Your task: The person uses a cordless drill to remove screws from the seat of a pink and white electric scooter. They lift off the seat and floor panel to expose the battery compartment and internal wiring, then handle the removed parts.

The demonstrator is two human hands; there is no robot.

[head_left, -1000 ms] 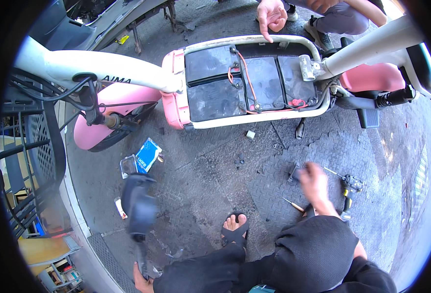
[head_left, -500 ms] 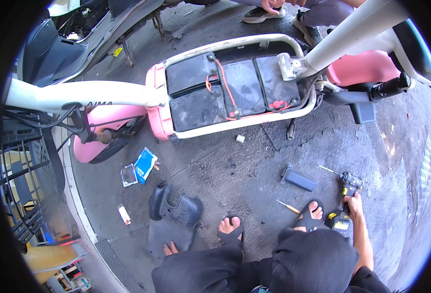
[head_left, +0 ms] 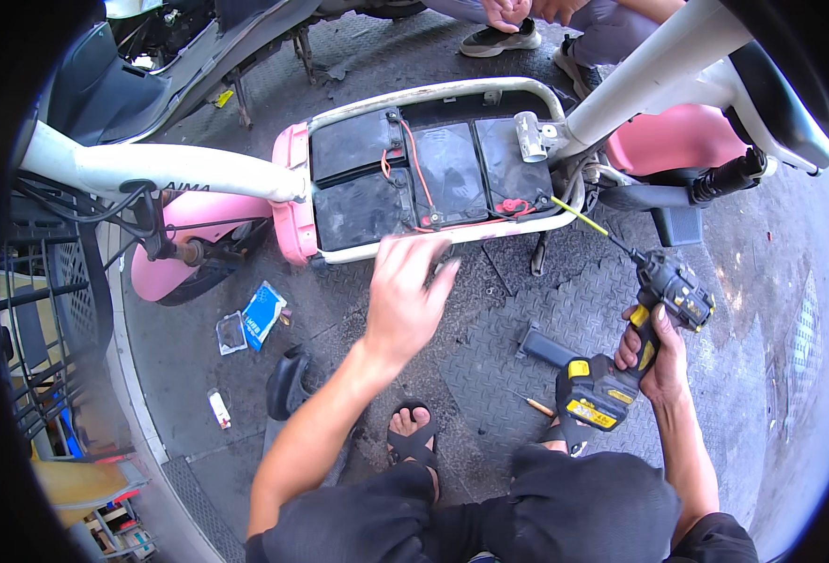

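My right hand point(head_left: 657, 355) is wrapped round the grip of a black and yellow cordless drill point(head_left: 673, 289), now off the ground. Its long thin bit point(head_left: 582, 218) slants up and left, the tip near the frame's right end. My left hand point(head_left: 405, 298), fingers apart and holding nothing, hovers by the near side of the frame tray. Several black batteries point(head_left: 445, 174) sit in the tray of a pink and white electric scooter point(head_left: 166, 174). Red wires point(head_left: 418, 164) join them. A white metal bracket point(head_left: 529, 137) stands at the tray's right end.
On the dark floor lie a wooden-handled screwdriver point(head_left: 538, 406), a dark rectangular block point(head_left: 548, 347), a blue packet point(head_left: 264, 314) and a small white item point(head_left: 218, 410). A black plastic cover point(head_left: 288, 383) is partly behind my left arm. Another person's hands point(head_left: 527, 11) show at the top.
My right hand has lifted the drill off the floor and brought it toward the tray. My left hand has left the black cover and risen toward the batteries.
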